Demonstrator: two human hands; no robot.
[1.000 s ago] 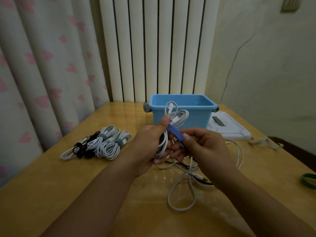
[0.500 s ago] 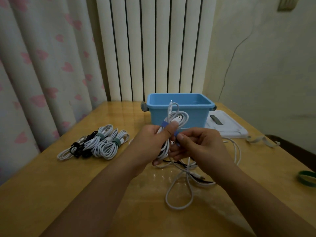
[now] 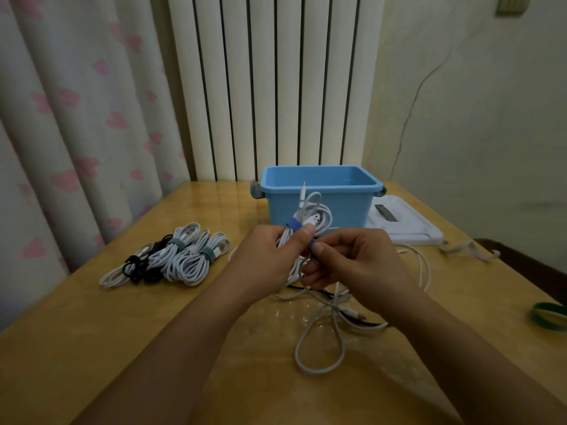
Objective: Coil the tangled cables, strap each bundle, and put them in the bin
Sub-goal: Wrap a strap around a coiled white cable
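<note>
My left hand (image 3: pixel 267 259) grips a coiled white cable bundle (image 3: pixel 313 216) above the table, thumb pressing on a blue strap (image 3: pixel 294 224) wrapped around it. My right hand (image 3: pixel 356 265) pinches the strap's loose end just right of the left thumb. Behind the bundle stands the blue bin (image 3: pixel 322 191), open and seemingly empty. Under my hands lies a tangle of white and black cables (image 3: pixel 325 326). Several strapped bundles (image 3: pixel 181 256) lie at the left.
A white flat lid (image 3: pixel 405 225) lies right of the bin. A pale strap (image 3: pixel 469 251) and a green strap roll (image 3: pixel 549 314) sit near the table's right edge. Curtain and radiator stand behind the table.
The blue strap stuck out between my hands; now it is wrapped over the coil and my left thumb presses it. The right hand keeps its end.
</note>
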